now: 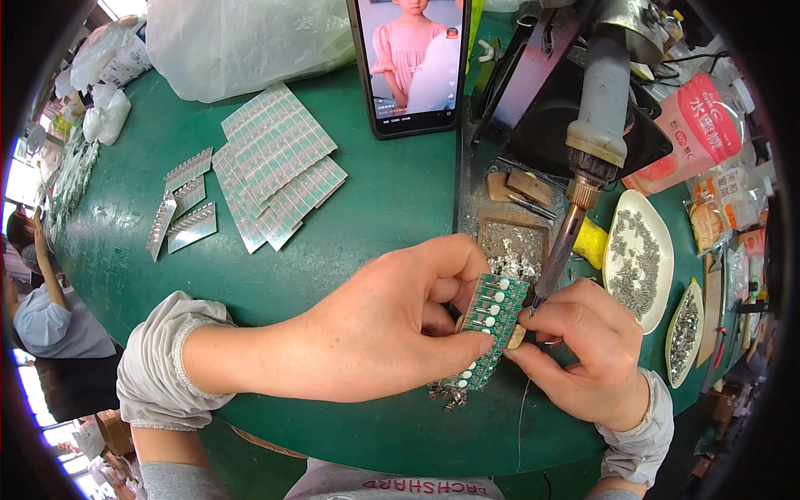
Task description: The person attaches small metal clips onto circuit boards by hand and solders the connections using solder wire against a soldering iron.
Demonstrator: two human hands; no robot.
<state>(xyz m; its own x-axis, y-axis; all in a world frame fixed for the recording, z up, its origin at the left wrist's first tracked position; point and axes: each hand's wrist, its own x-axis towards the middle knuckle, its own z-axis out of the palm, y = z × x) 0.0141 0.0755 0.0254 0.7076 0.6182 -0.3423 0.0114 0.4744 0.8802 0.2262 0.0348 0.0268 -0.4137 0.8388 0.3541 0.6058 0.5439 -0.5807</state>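
A green circuit board panel (487,321) with a row of white round parts is gripped between the thumb and fingers of my left hand (375,325). My right hand (587,346) is closed in a pinch at the panel's right edge; what its fingertips hold is too small to make out. Below that thumb hangs a thin wire (522,425). A soldering iron (571,221), fixed in a stand, points down, with its tip close to my right fingertips and the panel. Behind the panel lies a tray (492,225) of solder scraps, partly hidden by my left hand.
Stacked board panels (279,158) and several loose strips (192,225) lie left on the green table (375,192). A phone (412,67) stands at the back. Right are a dish of small metal parts (637,258), a smaller dish (685,333), a yellow sponge (590,242) and a pink pouch (692,129).
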